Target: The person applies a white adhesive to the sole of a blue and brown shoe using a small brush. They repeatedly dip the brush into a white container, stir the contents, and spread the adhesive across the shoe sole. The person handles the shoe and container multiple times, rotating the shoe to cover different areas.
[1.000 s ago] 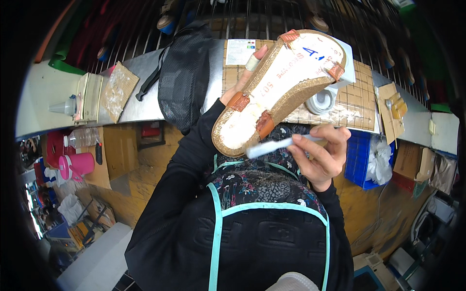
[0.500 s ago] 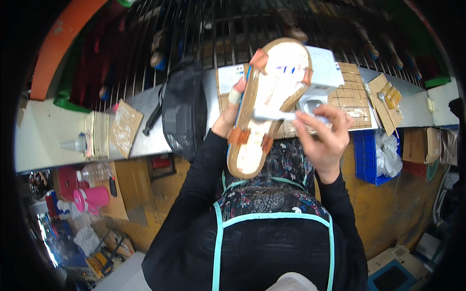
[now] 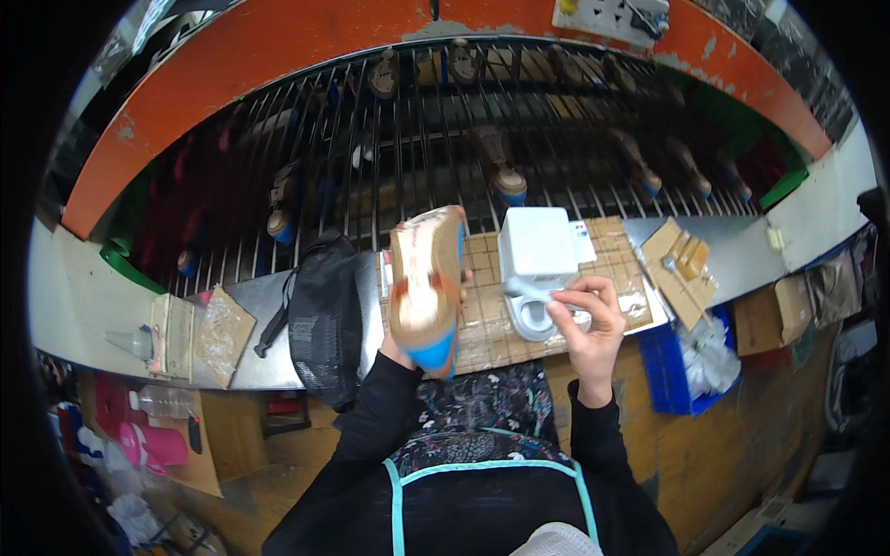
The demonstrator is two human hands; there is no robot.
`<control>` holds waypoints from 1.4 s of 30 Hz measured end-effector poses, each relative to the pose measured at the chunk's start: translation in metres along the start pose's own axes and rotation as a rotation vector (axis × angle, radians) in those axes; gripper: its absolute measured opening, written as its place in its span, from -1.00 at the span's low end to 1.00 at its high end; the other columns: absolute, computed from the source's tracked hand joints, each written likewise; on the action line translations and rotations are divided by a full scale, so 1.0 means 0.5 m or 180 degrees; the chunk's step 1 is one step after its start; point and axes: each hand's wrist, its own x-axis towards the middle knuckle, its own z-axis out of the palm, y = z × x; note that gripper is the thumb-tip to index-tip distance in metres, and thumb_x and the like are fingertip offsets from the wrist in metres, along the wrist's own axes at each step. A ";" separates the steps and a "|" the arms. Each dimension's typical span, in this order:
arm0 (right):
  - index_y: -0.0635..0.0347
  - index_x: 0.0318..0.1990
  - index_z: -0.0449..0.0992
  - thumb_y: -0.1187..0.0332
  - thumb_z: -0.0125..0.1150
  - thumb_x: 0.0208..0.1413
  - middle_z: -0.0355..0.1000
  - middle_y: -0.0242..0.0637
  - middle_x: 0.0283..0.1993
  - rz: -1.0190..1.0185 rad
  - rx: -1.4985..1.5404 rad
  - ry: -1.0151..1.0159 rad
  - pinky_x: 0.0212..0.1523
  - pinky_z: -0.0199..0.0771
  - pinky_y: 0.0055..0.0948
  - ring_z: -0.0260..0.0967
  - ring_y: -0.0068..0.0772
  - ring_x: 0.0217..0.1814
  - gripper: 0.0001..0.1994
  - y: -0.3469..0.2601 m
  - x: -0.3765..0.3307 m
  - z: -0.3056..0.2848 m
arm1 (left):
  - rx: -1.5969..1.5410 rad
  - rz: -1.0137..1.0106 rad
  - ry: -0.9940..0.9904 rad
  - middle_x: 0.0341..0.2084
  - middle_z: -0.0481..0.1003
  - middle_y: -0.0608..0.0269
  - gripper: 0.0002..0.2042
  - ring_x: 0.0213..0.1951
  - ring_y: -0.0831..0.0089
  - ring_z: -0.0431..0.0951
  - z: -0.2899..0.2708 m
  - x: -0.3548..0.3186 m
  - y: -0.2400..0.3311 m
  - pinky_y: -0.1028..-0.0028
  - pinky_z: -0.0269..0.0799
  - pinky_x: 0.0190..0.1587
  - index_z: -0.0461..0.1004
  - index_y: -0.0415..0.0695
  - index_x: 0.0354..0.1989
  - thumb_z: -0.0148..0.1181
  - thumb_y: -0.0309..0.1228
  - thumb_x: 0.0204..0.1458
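Note:
My left hand (image 3: 397,350) grips an unfinished sandal (image 3: 423,278) on a blue last, mostly from behind, so most of its fingers are hidden. The sandal's whitened underside faces me, with brown strap ends folded onto it. A small brush (image 3: 525,288) with a pale, blurred tip is pinched between the thumb and fingers of my right hand (image 3: 593,326). Its tip hovers over a round white pot (image 3: 535,322). Directly behind that pot stands a white box-shaped holder (image 3: 538,243).
A brown gridded board (image 3: 482,320) lies under the pot. To its left rests a black mesh bag (image 3: 324,320). Beyond the bench, a roller conveyor (image 3: 417,157) carries several shoes on lasts. A blue crate (image 3: 667,375) with white plastic sits lower right, below a cardboard piece (image 3: 663,246).
The brush has left the sandal's underside and moved over the white pot. My left hand has lowered the sandal leftward and tilted it, bringing the blue last into view. The head view now takes in more conveyor.

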 end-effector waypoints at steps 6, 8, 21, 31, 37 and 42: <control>0.28 -0.36 0.43 0.24 -0.01 0.31 0.27 -0.40 -0.46 0.0526 0.0243 -0.0022 -0.45 0.07 -0.66 0.10 -0.69 -0.47 -0.71 0.083 0.109 -0.085 | 0.0622 0.0605 0.1692 -0.21 0.43 -0.08 -0.05 -0.31 0.09 0.51 -0.131 0.107 0.088 0.16 0.50 -0.35 0.29 -0.20 0.08 -0.23 0.53 -0.12; 0.25 -0.41 0.39 0.18 -0.06 0.34 0.24 -0.45 -0.50 0.0618 0.0732 -0.0188 -0.47 0.06 -0.63 0.06 -0.70 -0.50 -0.65 0.120 0.170 -0.087 | 0.1035 0.0966 0.2125 -0.33 0.48 -0.03 -0.03 -0.41 0.11 0.51 -0.187 0.157 0.135 0.19 0.50 -0.43 0.39 -0.21 -0.05 -0.27 0.57 -0.18; 0.42 -0.29 0.45 -0.36 0.15 -0.07 0.50 0.11 -0.29 0.0563 -0.2144 -0.2081 -0.13 0.44 -0.21 0.50 0.07 -0.13 -0.23 0.354 0.475 0.139 | 0.0747 0.2116 0.3323 0.03 0.40 0.26 -0.66 -0.04 0.33 0.45 -0.254 0.187 0.280 0.24 0.51 -0.05 0.37 0.06 0.04 -0.20 -0.05 0.29; 0.34 -0.16 0.55 -0.17 0.33 -0.20 0.52 0.05 -0.18 0.0187 -0.2082 -0.2340 -0.12 0.46 -0.28 0.50 -0.02 -0.11 -0.33 0.426 0.493 0.206 | -0.0621 0.1772 0.3261 0.37 -0.17 -0.20 -0.03 0.18 -0.55 0.13 -0.256 0.189 0.283 -0.27 0.01 0.25 -0.49 0.06 0.43 -0.21 0.38 0.05; 0.26 -0.22 0.51 -0.04 0.33 -0.10 0.44 -0.26 -0.39 0.1501 -0.0148 -0.1141 -0.62 0.42 -0.45 0.44 -0.49 -0.47 -0.50 0.300 0.529 0.132 | 0.0999 0.1447 0.2687 0.38 -0.25 -0.28 -0.08 0.21 -0.35 0.21 -0.107 0.175 0.148 -0.09 0.02 0.28 -0.41 0.27 0.44 0.06 0.20 0.06; 0.25 -0.02 0.35 -0.07 0.26 -0.06 0.34 -0.32 -0.24 0.1326 0.0172 -0.1385 -0.46 0.43 -0.54 0.38 -0.56 -0.33 -0.40 0.128 0.444 0.066 | 0.0928 0.0443 0.1423 0.24 0.10 -0.40 -0.04 0.24 -0.08 0.27 -0.024 0.145 0.048 0.11 0.24 0.25 -0.11 -0.22 0.39 0.16 0.19 0.01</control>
